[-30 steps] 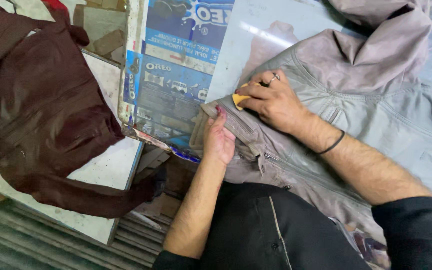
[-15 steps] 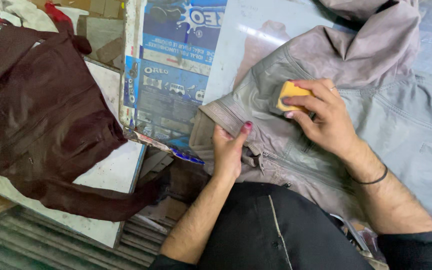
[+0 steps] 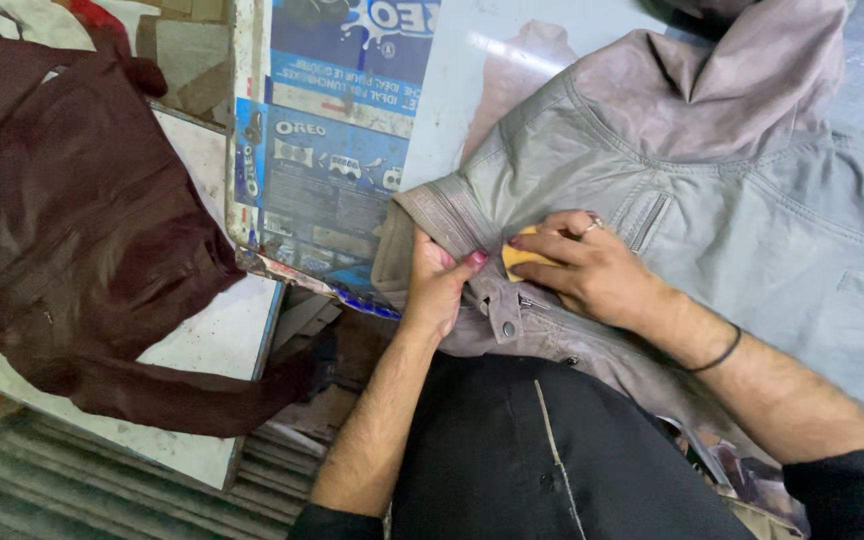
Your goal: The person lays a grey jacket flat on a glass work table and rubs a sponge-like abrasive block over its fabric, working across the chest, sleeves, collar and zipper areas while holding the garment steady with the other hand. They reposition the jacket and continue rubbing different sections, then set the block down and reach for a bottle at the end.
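A grey leather jacket (image 3: 752, 230) lies spread over the work surface, its collar folded back at the top. My left hand (image 3: 439, 285) presses flat on the jacket's lower hem corner, next to a snap tab and zipper. My right hand (image 3: 592, 270) pinches a small yellow sponge (image 3: 520, 258) against the leather just beside the left hand's fingertips. A ring sits on one finger and a dark band circles the right wrist.
A dark maroon jacket (image 3: 72, 240) is draped over a white board (image 3: 222, 330) at the left. Flattened blue printed cardboard (image 3: 337, 160) covers the table's left edge. My dark clothing (image 3: 552, 460) fills the lower middle. Corrugated metal (image 3: 32, 480) shows at the bottom left.
My right hand has moved with the sponge from the jacket's middle down to the hem, close to my left hand. The left hand has stayed on the hem corner.
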`<state>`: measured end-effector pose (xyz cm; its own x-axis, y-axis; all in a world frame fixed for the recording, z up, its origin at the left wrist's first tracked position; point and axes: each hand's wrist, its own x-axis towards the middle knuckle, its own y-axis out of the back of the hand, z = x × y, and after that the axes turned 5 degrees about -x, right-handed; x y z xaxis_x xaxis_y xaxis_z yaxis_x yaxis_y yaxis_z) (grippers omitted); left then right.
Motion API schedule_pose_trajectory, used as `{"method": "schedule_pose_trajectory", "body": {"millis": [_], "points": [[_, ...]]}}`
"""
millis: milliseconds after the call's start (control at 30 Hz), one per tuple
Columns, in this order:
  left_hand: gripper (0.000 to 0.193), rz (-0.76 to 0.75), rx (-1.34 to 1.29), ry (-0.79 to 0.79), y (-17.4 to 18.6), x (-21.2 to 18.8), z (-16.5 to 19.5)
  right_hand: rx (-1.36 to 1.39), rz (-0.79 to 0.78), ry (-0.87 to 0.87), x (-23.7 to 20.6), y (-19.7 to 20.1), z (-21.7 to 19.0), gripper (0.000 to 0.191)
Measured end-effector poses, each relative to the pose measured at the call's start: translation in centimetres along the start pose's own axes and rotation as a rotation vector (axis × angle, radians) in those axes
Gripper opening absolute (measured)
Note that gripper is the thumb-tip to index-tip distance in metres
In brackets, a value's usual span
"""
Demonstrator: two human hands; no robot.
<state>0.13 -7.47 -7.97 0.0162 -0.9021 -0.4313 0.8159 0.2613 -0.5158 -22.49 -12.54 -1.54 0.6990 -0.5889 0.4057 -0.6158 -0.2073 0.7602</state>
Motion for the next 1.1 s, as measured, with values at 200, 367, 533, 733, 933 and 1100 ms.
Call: {"method": "schedule_pose_trajectory", "body": {"millis": [200,367,533,733,933,1100], "points": [[0.086,-0.022,-0.013,-0.004,0.5,-0.2,-0.3,-0.063,0.043,-0.102,3.0,-2.5,1.8,0.038],[0.09,-0.029,-0.056,-0.025,1.1,0.1,-0.2,0.086,-0.099,-0.019,1.1,-0.3,0.0,0.034],[0.093,-0.029,-0.087,-0.006,1.4,0.0,-0.1,0.055,-0.198,0.032,0.4,0.0,-0.4,0.035],[0.092,-0.051,-0.067,-0.026,0.9,-0.9,-0.1,-0.107,0.044,-0.168,1.4,-2.0,-1.7,0.038],[0.1,0.035,0.2,0.062,0.3,-3.8,0.1,0.057,0.254,-0.497,-4.9,1.3,-3.8,0.032],[0.119,-0.004,0.261,0.013,-1.2,-6.7,-1.1,0.958,0.595,-0.692,-10.4,0.5,-5.0,0.037]]}}
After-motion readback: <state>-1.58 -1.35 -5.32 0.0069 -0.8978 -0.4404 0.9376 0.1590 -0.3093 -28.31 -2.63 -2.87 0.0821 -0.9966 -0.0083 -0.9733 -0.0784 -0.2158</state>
